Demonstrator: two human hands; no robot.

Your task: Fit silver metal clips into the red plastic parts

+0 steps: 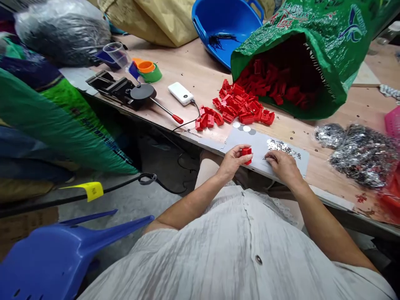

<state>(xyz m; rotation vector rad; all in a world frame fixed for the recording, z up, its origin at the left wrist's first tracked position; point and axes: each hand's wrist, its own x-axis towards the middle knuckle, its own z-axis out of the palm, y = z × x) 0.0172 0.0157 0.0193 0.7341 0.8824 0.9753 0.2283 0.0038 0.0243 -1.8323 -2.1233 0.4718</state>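
Observation:
Between the thumb and fingers of my left hand (231, 162) is a small red plastic part (246, 155), held just over the table's front edge. My right hand (283, 166) is a little to the right, its thumb and fingertips pinched together above the grey sheet (259, 143); a tiny dark bit shows at the fingertips, too small to name. Just beyond that hand, small shiny metal pieces (279, 146) lie scattered on the sheet. A heap of similar red plastic parts (239, 104) spreads behind my left hand, spilling from an open green sack (340, 79).
A black hand press (125, 91) with a red-tipped lever and a white power bank (180, 93) with a cable are to the left. Behind stands a blue basin (228, 25). Clear bags of metal pieces (364, 154) lie right. A blue plastic chair (53, 254) is at lower left.

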